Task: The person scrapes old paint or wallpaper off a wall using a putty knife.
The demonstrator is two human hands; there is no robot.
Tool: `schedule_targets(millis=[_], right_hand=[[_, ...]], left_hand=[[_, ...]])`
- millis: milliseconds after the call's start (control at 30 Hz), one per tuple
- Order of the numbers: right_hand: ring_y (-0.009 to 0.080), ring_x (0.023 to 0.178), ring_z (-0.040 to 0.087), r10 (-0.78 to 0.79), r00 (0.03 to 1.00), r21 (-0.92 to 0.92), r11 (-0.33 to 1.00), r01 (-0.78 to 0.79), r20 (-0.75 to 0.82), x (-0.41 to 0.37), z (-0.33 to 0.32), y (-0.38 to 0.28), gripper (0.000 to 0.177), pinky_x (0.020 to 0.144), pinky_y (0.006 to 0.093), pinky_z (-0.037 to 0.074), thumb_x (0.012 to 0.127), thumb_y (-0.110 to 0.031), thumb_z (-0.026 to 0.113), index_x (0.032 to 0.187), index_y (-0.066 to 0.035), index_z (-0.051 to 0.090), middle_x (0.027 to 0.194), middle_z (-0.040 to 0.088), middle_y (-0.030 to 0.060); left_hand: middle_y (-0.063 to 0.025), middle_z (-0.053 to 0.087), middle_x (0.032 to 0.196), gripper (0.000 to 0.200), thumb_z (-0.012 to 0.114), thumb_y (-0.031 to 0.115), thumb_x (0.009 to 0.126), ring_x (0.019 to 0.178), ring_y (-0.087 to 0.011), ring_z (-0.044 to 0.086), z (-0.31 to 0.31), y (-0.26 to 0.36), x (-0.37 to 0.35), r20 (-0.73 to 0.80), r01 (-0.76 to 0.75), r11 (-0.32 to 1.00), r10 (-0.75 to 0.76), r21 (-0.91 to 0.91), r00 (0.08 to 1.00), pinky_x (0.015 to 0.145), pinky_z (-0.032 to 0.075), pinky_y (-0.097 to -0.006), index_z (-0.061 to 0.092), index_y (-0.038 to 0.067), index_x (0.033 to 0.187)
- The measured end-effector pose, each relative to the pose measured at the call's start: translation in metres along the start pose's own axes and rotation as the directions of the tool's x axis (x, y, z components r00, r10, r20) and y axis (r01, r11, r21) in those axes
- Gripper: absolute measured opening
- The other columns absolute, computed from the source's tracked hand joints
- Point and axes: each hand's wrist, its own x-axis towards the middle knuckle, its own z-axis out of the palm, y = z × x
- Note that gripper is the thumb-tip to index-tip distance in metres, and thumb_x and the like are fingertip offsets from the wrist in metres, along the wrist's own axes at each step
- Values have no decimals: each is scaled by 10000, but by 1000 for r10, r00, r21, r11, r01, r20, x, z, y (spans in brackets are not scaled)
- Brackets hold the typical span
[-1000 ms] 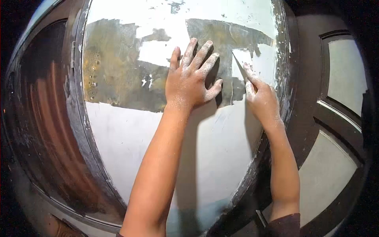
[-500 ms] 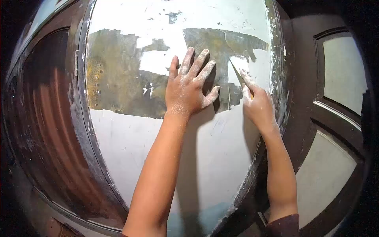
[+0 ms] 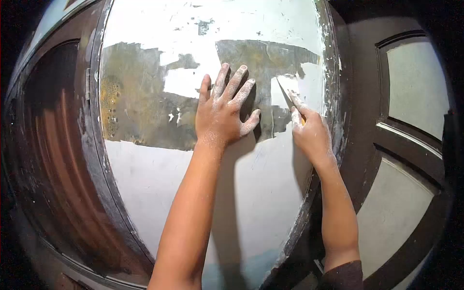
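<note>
My left hand (image 3: 220, 116) lies flat on the wall panel with its fingers spread, and white dust coats the fingers. Under and around it runs a dark, bare band (image 3: 140, 92) where the white coating (image 3: 154, 179) is gone in ragged edges. To the right, my right hand (image 3: 310, 133) is closed around a scraper (image 3: 285, 93) with a thin blade and a bit of yellow handle showing. The blade points up and left, seen nearly edge-on, over a white patch (image 3: 279, 96). White residue covers the fingertips of this hand too.
A dark wooden frame with a brown panel (image 3: 63, 159) borders the wall at left. At right stands a dark panelled door (image 3: 360, 96) with pale insets (image 3: 415, 87). The strip (image 3: 333, 63) along the wall's right edge is chipped and smeared white.
The whole view has shifted slightly, so the wall and both hands sit a little lower and farther left. The left hand keeps its place on the wall; the right hand still grips the scraper.
</note>
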Motion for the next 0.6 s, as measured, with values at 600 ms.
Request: schedule_targets(millis=[600], right_hand=[[448,1089,701,131,988,-22,991,-129,85,14,-23,-10,429,950,468,550,1044,-235,545,1456,-149,630,1232,711,248]], left_hand=[[34,431,1671,661,711,555,847,1574,-266,330,0,0,-1,24,2,1000,-2,7,1000,1301,152,-536,641,283,1445]])
